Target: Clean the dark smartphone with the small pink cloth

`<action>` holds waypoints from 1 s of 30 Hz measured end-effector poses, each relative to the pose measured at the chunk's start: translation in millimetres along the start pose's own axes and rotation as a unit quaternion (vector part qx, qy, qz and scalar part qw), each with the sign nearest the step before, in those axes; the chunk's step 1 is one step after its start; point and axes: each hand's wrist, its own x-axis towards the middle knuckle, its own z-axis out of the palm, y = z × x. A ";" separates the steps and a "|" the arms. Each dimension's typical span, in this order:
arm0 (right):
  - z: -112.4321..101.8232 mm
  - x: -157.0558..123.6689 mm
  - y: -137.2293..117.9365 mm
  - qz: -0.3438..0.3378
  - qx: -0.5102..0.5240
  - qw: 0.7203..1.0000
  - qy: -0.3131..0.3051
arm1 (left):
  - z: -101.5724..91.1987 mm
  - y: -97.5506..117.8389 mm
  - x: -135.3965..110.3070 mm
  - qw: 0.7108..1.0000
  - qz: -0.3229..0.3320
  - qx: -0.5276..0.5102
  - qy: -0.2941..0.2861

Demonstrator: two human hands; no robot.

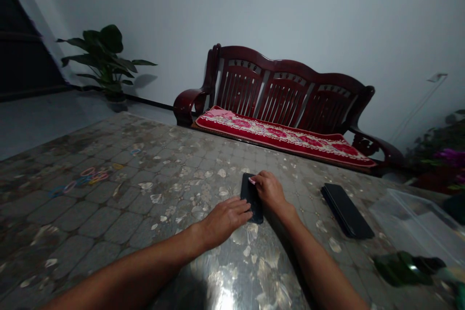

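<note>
A dark smartphone [257, 212] lies flat on the table, its long side pointing away from me. My left hand [224, 219] rests with outstretched fingers across the phone's lower left part. On the phone's upper right part, my right hand [269, 190] is closed in a pinch. A bit of something pink [252, 181] shows at its fingertips, touching or just above the screen. It looks like a small cloth, but most of it is hidden by the fingers.
To the right lie a black wallet-like case [347, 210], a clear plastic box [417, 223] and a green bottle [401, 269] with a dark top. Several coloured rings [92, 176] lie at the left. Beyond the patterned tablecloth [152, 223] stands a wooden bench [279, 94].
</note>
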 end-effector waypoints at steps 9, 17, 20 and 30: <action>8.5 3.2 11.6 -0.024 0.070 0.995 0.068 | 3.1 -1.7 1.5 0.990 0.063 0.120 0.024; 7.3 19.2 4.4 0.031 -0.002 0.999 0.028 | 6.9 -6.7 -0.6 0.988 0.078 0.130 0.044; 8.8 15.6 -0.4 0.028 0.000 1.000 0.014 | 5.6 -5.2 -0.6 0.987 0.077 0.132 0.050; 12.6 16.2 2.0 0.014 0.019 0.997 0.075 | 3.9 -3.8 1.2 0.988 0.070 0.132 0.042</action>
